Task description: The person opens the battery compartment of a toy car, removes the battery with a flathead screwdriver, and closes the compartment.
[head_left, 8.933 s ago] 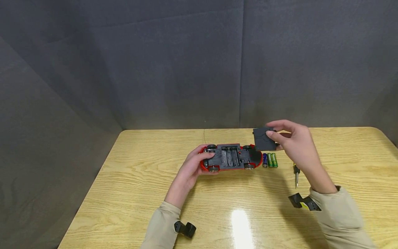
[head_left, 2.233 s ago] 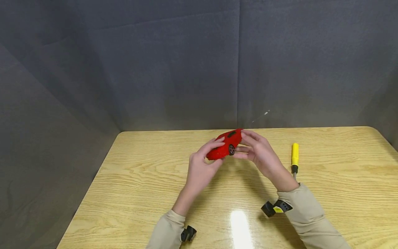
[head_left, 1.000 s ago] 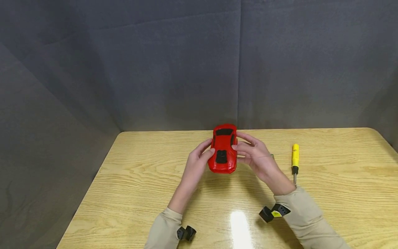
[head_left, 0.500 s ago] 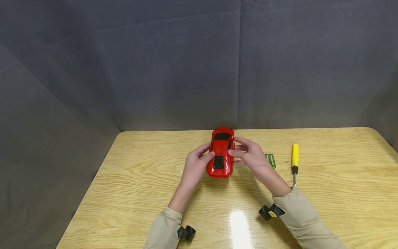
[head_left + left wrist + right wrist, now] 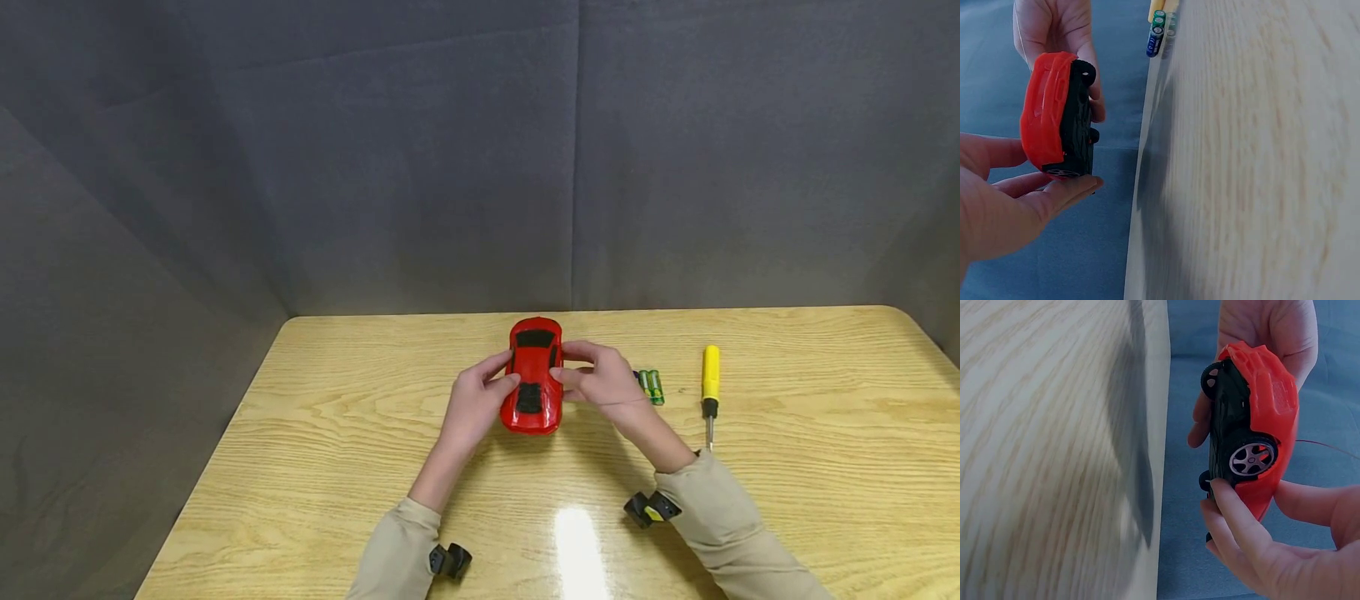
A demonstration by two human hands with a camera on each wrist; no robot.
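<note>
Above the table (image 5: pixel 375 433), a hand-held red car (image 5: pixel 533 375).

red toy car (image 5: pixel 533 379) flipped upright, lowered slightly

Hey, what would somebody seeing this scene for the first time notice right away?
The glossy red toy car at the middle of the wooden table, held roof-up between the left hand and the right hand; the wrist views show its wheels just clear of the tabletop. To the right lie the batteries and the yellow-handled screwdriver.
</note>
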